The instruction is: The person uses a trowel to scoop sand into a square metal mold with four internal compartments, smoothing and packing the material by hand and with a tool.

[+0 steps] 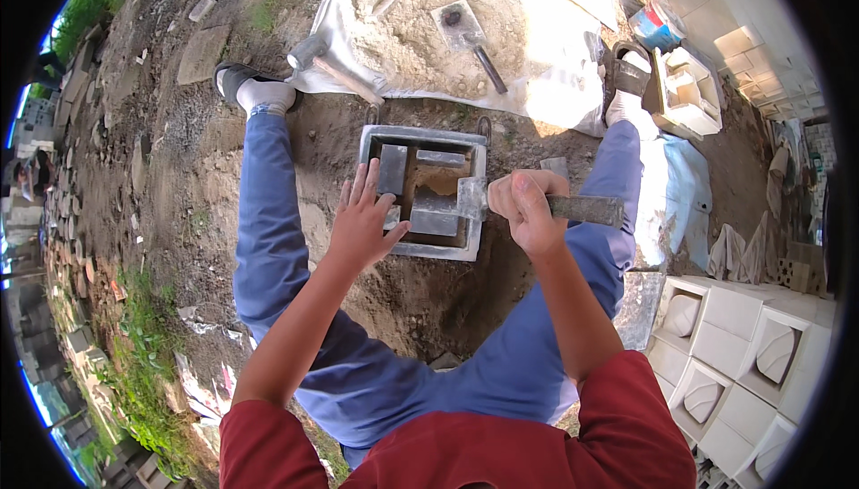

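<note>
Between my legs a grey rectangular metal mould [481,167] lies on the dirt. Inside it are several grey metal blocks [435,221] with brown sandy material [434,180] between them. My left hand [360,221] rests over the mould's left side, fingers spread across the wall and a block, gripping nothing. My right hand [530,210] is closed around a hand tool with a squarish grey metal end [472,198] and a thick, worn handle [586,210]. That metal end reaches over the mould's right wall. Whether it touches a block, I cannot tell.
Ahead lies a sheet [313,77] heaped with pale sandy powder [403,24]. A trowel [461,28] rests on the heap, and a mallet [335,68] at its edge. Cast pale blocks [725,328] are stacked at right, near a bucket [658,25] and a white box [689,86].
</note>
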The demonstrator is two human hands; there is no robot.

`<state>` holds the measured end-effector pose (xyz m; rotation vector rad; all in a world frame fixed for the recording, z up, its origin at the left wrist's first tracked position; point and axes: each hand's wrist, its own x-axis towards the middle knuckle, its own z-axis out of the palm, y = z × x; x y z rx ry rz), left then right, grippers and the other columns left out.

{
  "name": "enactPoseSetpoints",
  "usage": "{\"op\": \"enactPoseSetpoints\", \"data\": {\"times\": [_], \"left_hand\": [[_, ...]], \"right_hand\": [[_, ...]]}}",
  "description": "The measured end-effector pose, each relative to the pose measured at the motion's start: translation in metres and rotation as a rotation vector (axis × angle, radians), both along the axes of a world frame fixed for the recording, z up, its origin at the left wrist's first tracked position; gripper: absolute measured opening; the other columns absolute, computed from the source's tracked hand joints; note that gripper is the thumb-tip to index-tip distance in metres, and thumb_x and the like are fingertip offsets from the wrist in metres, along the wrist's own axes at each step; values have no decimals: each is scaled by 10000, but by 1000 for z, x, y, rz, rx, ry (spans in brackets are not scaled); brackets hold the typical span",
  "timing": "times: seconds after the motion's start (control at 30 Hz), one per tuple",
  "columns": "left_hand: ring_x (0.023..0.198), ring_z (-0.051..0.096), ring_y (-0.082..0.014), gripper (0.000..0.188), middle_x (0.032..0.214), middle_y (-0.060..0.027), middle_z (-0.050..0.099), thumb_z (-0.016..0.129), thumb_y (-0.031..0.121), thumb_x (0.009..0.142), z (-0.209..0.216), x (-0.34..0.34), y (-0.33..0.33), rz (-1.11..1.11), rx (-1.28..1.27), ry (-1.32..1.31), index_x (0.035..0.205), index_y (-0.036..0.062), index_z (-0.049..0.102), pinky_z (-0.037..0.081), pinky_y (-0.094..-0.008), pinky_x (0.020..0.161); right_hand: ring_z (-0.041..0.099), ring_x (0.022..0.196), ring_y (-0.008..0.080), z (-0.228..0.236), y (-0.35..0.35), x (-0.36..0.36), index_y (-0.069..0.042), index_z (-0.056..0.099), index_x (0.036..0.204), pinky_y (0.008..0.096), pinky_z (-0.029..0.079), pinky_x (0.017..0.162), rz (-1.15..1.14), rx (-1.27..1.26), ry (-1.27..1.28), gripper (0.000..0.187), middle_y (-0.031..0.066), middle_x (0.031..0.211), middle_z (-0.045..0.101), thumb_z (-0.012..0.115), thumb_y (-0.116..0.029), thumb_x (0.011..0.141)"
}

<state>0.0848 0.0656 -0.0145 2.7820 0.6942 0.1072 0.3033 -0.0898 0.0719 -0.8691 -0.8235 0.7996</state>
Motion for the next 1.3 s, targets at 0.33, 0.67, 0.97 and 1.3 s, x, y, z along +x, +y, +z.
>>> {"op": "enactPoseSetpoints", "data": {"times": [0.33,0.67,0.97,1.3], "left_hand": [[1275,523,-480,590,1314,-322,587,494,362,1026,-80,-14,25,719,-634,-312,1415,-79,438,391,-468,1101],[1309,507,-480,684,1367,-311,573,242,502,1066,-134,-23,22,882,-862,-368,1404,-2,558,381,-477,1114],[1103,633,-475,585,1165,-284,678,282,443,1061,-99,-6,14,1017,-770,-282,1238,28,654,471,-552,971],[1077,636,-482,570,1129,-279,688,290,438,1054,-97,-1,15,1005,-771,-275,1202,47,678,480,-561,950]], "right_hand": [[246,478,101,11,10,-9,-95,319,592,323,210,495,136,-65,53,523,-24,533,293,479,-200,1079],[252,472,82,11,123,-70,-106,337,606,303,205,479,139,-61,45,531,-48,544,311,511,-229,1091],[278,467,103,-32,187,-78,-96,366,631,310,237,480,-1,-265,-110,495,-26,533,313,503,-227,1088],[322,476,60,-93,198,-75,-108,409,607,283,256,465,8,-278,-90,525,-50,557,375,597,-316,1051]]}}
